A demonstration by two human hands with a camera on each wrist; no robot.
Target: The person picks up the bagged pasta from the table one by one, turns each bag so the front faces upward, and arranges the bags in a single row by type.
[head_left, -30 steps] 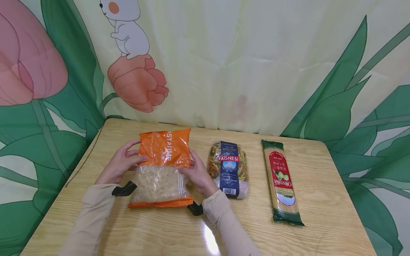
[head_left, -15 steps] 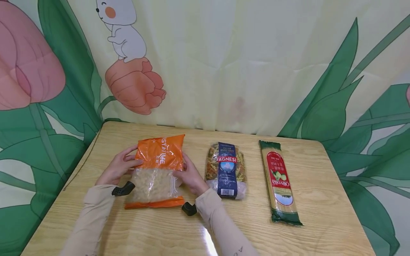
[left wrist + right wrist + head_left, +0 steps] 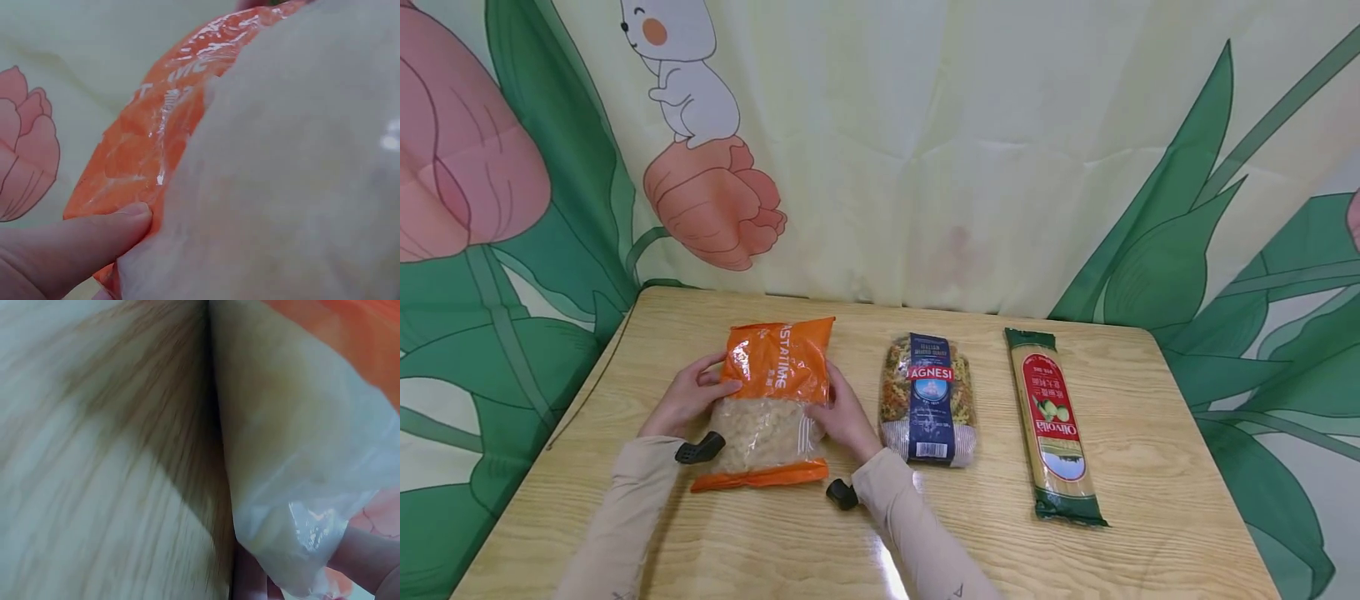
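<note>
A bag of pasta (image 3: 766,429), orange at top and bottom with a see-through middle, lies on the left part of the table in the head view. My left hand (image 3: 691,393) grips its left edge, thumb over the orange front. From the opposite side my right hand (image 3: 848,417) pinches the bag, its thumb on the clear part and the fingers partly hidden behind. Close up in the left wrist view, the left thumb (image 3: 94,247) presses on the orange film. The bag's clear side (image 3: 294,437) bulges close over the wood in the right wrist view.
Right of the bag lies a blue-labelled Agnesi pack of spiral pasta (image 3: 931,400). Farther right is a long green-ended spaghetti pack (image 3: 1055,425). A wooden table (image 3: 790,550) bears them all, with a printed curtain (image 3: 970,167) along its back edge.
The bag, held in both hands, has come down and a little to the left. The camera view has shifted slightly. The other two packs lie as before.
</note>
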